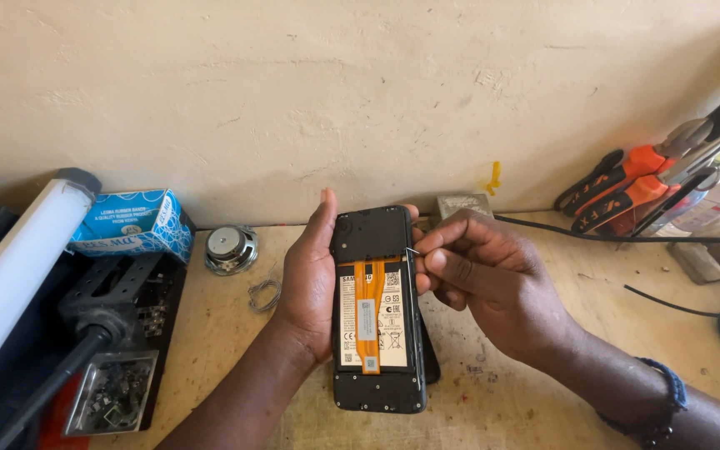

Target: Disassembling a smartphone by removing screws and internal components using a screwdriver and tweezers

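My left hand (306, 275) holds an opened phone (377, 308) upright above the bench, back cover off. A white battery and an orange flex ribbon (366, 312) running down its middle are exposed. My right hand (477, 279) pinches a thin metal pin (411, 251) between thumb and fingers, its tip touching the phone's right edge near the top. A dark flat piece (431, 354) lies under the phone's lower right side.
A small round speaker (231, 248) and a wire ring (265, 294) lie left of the phone. Further left are a blue box (131, 221), a white tube lamp (18, 275) and a black holder with a tray of small parts (114, 396). Orange-handled pliers (627, 187) and black cables (627, 237) sit at right.
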